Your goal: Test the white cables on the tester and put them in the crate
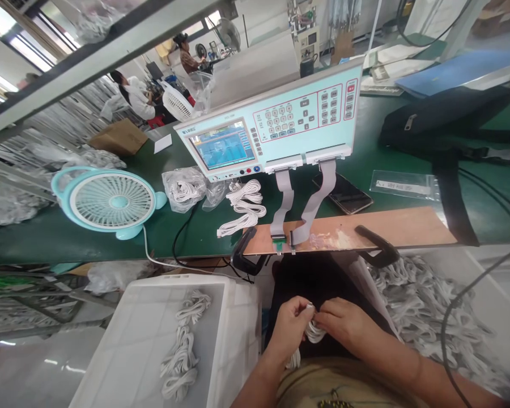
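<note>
White cable [314, 333] | left hand [292, 324], right hand [343, 321]: both pinched on it | instrument [287, 133] lettering: illegible

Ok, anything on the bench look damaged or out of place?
One thing: the board has a pale, blotchy patch between the clamps, unlike the plain brown around it. Wear or residue, I can't tell.
</note>
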### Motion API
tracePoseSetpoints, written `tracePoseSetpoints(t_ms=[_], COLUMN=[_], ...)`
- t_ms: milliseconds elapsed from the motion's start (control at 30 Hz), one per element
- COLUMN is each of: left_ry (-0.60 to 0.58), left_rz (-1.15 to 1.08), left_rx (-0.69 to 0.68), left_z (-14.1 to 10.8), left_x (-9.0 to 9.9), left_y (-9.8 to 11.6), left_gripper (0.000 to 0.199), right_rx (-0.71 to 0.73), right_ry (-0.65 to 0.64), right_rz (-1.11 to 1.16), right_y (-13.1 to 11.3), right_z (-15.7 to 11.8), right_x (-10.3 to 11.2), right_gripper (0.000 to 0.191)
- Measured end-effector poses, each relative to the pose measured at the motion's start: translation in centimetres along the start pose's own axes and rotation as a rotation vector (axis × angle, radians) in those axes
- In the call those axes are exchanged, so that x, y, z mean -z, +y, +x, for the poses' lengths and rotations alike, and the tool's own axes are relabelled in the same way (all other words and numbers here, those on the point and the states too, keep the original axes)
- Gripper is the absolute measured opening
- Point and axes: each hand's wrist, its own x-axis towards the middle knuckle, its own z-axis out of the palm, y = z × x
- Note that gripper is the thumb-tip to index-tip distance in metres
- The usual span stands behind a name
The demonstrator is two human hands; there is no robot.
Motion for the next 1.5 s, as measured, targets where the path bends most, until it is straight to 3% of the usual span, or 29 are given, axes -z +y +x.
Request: tracePoseSetpoints(t_ms=[100, 233, 300, 500, 700, 933, 1100, 1233, 1500], left_ry=[-0.009, -0.011, 0.007, 0.083, 0.184, 0.377, 0.319, 0.245, 0.131], left_rz=[-0.002, -0.039, -0.080, -0.141, -0.252, -0.463, -0.683, -0.708, -0.391], left_rx=[0.014, 0.075, 0.085, 0.015, -0.065, -0.184, -0.090, -0.046, -0.172], left_z=[0.3, 0.2, 0.0, 1.0, 3.0, 4.0, 4.5, 4.6, 4.6], left_x=[0.0, 0.1, 0.2, -0.3, -0.1, 1.4, 2.3, 3.0, 4.5], left_y=[-0.2, 0.0, 0.3, 1.3, 2.3, 3.2, 3.2, 3.3, 3.9], left_gripper=[0.018, 0.022, 0.023, 0.016, 0.019, 0.028, 0.035, 0.038, 0.037], right_rx=[0.077, 0.112, 0.041, -0.399, -0.417, -0.661, -0.731, -0.787, -0.895], right_ry=[-0.134, -0.142, -0.070, 0.235, 0.167, 0.434, 0.453, 0.487, 0.546], right_rz=[-0.177, -0.220, -0.128, 0.187, 0.424, 0.813, 0.902, 0.931, 1.060], right_y=[-0.3, -0.6, -0.4, 1.1, 1.8, 1.6, 1.1, 0.5, -0.2], right_z=[0.4, 0.9, 1.1, 2.9, 5.1, 8.6, 10.1, 10.8, 11.5], right_x=[-0.1, 0.2, 0.5, 1.3, 1.4, 0.2, -0.1, 0.4, 0.3], right_gripper=[0.020, 0.018, 0.014, 0.013, 0.021, 0.027, 0.032, 0.034, 0.037])
